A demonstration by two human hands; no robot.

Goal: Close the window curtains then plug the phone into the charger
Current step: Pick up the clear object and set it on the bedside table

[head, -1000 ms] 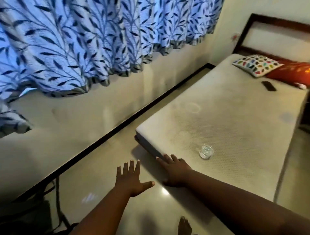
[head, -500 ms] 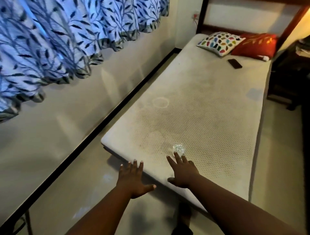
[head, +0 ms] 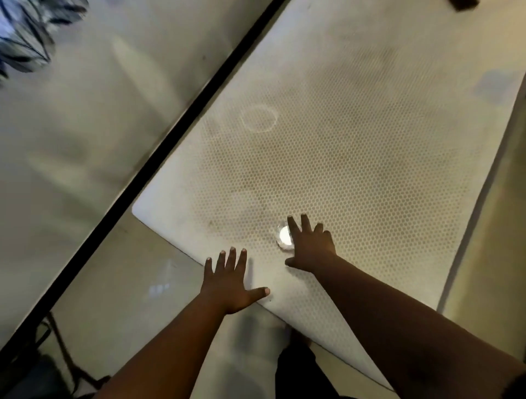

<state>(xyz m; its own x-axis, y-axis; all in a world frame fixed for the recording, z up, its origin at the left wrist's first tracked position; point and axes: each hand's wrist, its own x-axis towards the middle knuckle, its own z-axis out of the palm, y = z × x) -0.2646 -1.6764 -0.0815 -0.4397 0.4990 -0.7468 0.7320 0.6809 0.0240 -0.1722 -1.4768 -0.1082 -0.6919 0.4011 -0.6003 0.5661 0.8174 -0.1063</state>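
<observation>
Left hand (head: 230, 280): open, palm down, fingers spread and extended, thumb pointing toward the right hand; it holds nothing; it sits over the near edge of the pale cream mattress with a honeycomb-textured cover (head: 355, 148), its fingers above the mattress surface and its wrist above the glossy grey-green tiled floor (head: 113, 284); whether the palm touches the mattress cannot be told.

Right hand (head: 310, 246): open, palm down, fingers extended and slightly fanned; it grips nothing; it lies over the mattress, ahead of and to the right of the left hand, the two hands near each other but apart.

Small round clear glass object (head: 284, 236): on the mattress, just beside the index-finger side of the right hand and partly covered by it; contact between finger and glass cannot be confirmed; the object is overexposed and its detail is not legible.

Dark flat rectangular phone (head: 464, 3): on the mattress, far ahead of both hands, cut off by the upper frame edge, well apart from either hand; only its near end shows.

Blue-and-white leaf-patterned window curtain (head: 27, 40): far ahead and to the left of the left hand; only its lower hem shows, blurred.

Black skirting band (head: 182, 122): runs diagonally along the base of the pale wall (head: 71, 128), to the left of both hands.

Faint ring-shaped mark (head: 259, 118): on the mattress, ahead of both hands.
</observation>
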